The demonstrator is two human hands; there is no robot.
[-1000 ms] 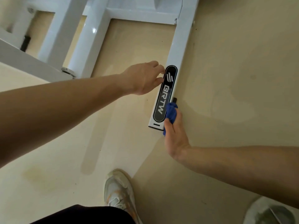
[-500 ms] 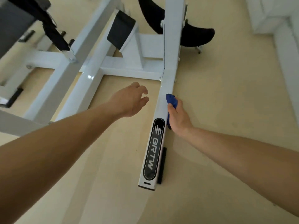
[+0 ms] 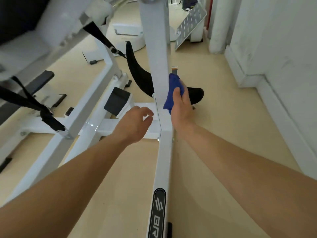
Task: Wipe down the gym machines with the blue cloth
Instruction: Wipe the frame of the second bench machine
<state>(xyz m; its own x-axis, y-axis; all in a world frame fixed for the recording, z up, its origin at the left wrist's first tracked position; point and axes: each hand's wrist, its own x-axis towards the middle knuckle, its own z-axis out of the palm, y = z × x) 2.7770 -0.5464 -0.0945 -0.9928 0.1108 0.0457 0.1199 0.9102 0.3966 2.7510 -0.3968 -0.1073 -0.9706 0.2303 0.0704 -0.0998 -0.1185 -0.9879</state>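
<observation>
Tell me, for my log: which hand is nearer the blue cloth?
Right. The right hand grips the blue cloth against the post; the left hand hovers apart, lower left.

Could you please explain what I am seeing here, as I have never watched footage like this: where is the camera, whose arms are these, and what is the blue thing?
The camera sits on the person's head, looking forward and down, so both bare arms are the wearer's own. The right hand grips a blue cloth against the side of a white upright post of a gym machine. The left hand hovers beside it, fingers loosely curled, holding nothing. A white base rail with a black logo plate runs along the floor toward the camera.
</observation>
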